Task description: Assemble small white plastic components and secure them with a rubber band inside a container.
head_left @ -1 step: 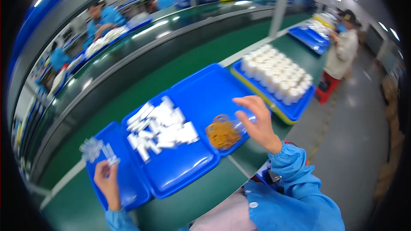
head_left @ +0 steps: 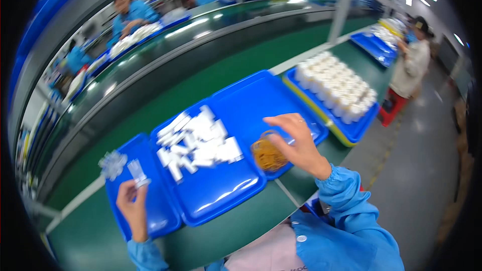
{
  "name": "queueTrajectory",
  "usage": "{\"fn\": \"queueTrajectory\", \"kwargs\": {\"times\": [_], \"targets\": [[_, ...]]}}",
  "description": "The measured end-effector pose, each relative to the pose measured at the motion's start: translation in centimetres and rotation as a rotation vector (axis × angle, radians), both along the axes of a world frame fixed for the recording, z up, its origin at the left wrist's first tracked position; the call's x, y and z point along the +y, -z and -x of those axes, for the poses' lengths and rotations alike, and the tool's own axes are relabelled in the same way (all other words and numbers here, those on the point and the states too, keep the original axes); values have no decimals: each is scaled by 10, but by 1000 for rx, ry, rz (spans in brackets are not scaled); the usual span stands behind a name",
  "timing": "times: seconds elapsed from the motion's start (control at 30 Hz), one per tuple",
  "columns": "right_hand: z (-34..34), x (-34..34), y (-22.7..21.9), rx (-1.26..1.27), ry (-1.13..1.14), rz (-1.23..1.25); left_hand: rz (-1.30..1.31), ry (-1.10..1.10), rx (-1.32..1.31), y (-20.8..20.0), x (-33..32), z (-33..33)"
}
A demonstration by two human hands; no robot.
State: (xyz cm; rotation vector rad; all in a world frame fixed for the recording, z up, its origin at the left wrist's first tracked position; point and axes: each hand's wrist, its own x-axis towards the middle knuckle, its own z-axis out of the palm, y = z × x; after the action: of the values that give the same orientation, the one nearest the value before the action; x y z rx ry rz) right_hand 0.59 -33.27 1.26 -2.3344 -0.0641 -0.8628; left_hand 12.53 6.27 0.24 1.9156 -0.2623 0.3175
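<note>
My left hand (head_left: 132,206) is closed in a pinch over the small blue tray (head_left: 160,223) at the left. Between its thumb and fingertips is the lower end of a small clear plastic piece (head_left: 136,169), blurred, its exact kind unclear. A cluster of similar clear pieces (head_left: 113,164) lies beyond it at the tray's far left edge. My right hand (head_left: 297,143) hovers with thumb and fingers apart, holding nothing that I can see. Just left of it and below its fingertips is a heap of tan rubber bands (head_left: 268,155) in the right blue tray (head_left: 246,93).
White rectangular pieces (head_left: 201,138) lie in the middle blue tray (head_left: 221,198). Rows of white cylinders (head_left: 336,88) stand in a blue tray over a yellow one at the right. A metal post (head_left: 341,12) rises beyond. A person (head_left: 411,62) sits at the far right.
The view has shifted, so the trays appear a little further right. My right hand has moved left, closer over the rubber bands. My left hand still pinches the clear piece.
</note>
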Motion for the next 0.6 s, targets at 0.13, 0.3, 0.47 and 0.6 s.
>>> {"fn": "queueTrajectory", "kwargs": {"times": [0.13,0.3,0.47,0.6], "targets": [[-78,58,4,193,-401,184,24,136,36,-15,-25,51],[-143,108,29,424,-375,464,130,148,174,-4,-33,111],[-94,137,49,393,-548,698,395,38,312,13,-11,145],[-46,127,33,416,-747,508,516,7,376,19,-6,149]]}}
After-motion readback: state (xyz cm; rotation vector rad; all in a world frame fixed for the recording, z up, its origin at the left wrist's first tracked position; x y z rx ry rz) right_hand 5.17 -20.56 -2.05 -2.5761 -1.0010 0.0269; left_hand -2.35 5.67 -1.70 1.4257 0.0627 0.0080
